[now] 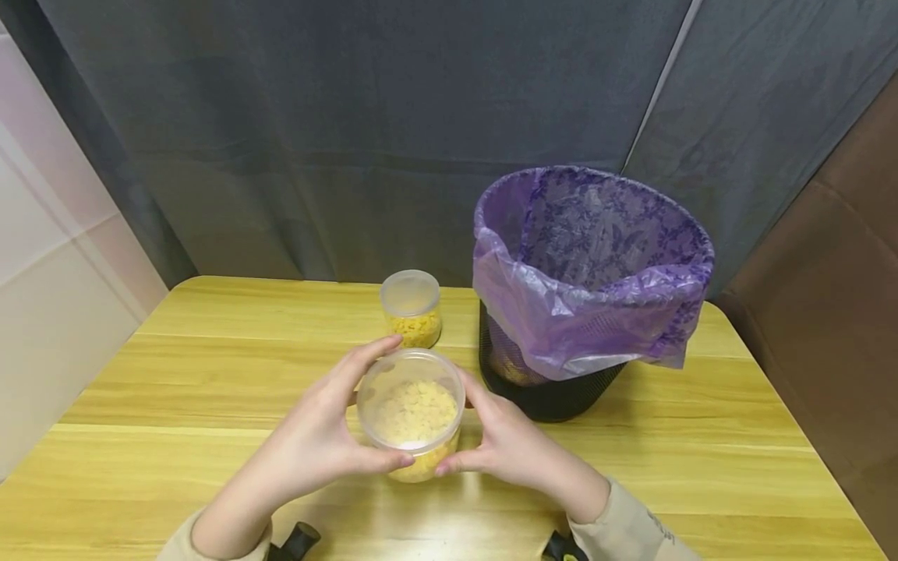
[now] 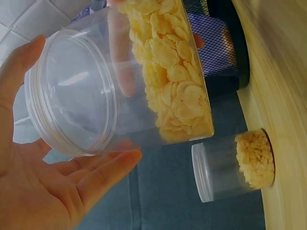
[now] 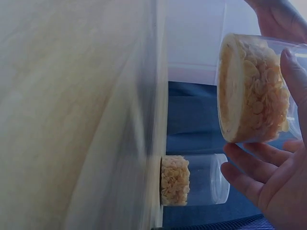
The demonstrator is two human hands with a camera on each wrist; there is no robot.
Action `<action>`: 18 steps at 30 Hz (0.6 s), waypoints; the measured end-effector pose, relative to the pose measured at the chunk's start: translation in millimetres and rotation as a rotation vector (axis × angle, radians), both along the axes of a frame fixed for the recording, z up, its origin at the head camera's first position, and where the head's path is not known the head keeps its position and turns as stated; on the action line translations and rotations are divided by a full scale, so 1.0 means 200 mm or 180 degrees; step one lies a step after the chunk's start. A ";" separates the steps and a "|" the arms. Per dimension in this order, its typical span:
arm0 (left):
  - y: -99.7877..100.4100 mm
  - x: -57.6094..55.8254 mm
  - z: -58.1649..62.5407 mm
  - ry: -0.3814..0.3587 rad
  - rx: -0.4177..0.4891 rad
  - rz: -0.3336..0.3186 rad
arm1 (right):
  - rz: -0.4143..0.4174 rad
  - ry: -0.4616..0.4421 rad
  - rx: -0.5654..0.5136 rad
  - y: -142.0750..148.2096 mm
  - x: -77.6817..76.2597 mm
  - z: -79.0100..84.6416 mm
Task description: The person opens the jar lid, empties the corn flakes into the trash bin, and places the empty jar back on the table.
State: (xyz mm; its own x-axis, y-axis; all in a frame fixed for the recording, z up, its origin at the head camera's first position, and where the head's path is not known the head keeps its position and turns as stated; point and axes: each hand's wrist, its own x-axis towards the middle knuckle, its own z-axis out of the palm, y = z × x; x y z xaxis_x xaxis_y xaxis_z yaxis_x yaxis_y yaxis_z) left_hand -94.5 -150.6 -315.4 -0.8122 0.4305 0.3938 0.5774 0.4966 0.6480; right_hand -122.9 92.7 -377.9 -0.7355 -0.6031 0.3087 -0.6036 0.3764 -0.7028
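A clear plastic jar, part filled with yellow flakes, is held off the table between both hands. My left hand grips it around the lid end, thumb in front and fingers behind. From the other side my right hand holds the jar's body, its thumb low on the front. In the left wrist view, the lid sits on the jar and the flakes lie at the bottom. Just behind stands a smaller-looking jar, also lidded, with similar flakes inside.
To the right stands a black mesh bin lined with a purple plastic bag. All this is on a wooden table, with a dark grey curtain behind it.
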 end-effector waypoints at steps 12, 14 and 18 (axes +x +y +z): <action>0.02 -0.01 0.00 -0.0011 0.0017 -0.0185 | 0.0103 0.0001 0.0022 0.04 -0.01 0.03; 0.03 -0.01 0.00 -0.0050 0.0044 -0.0228 | 0.0134 -0.0030 0.0019 0.06 -0.01 0.03; 0.04 -0.01 -0.01 -0.0096 0.0054 -0.0316 | 0.0198 -0.0085 0.0034 0.08 -0.01 0.02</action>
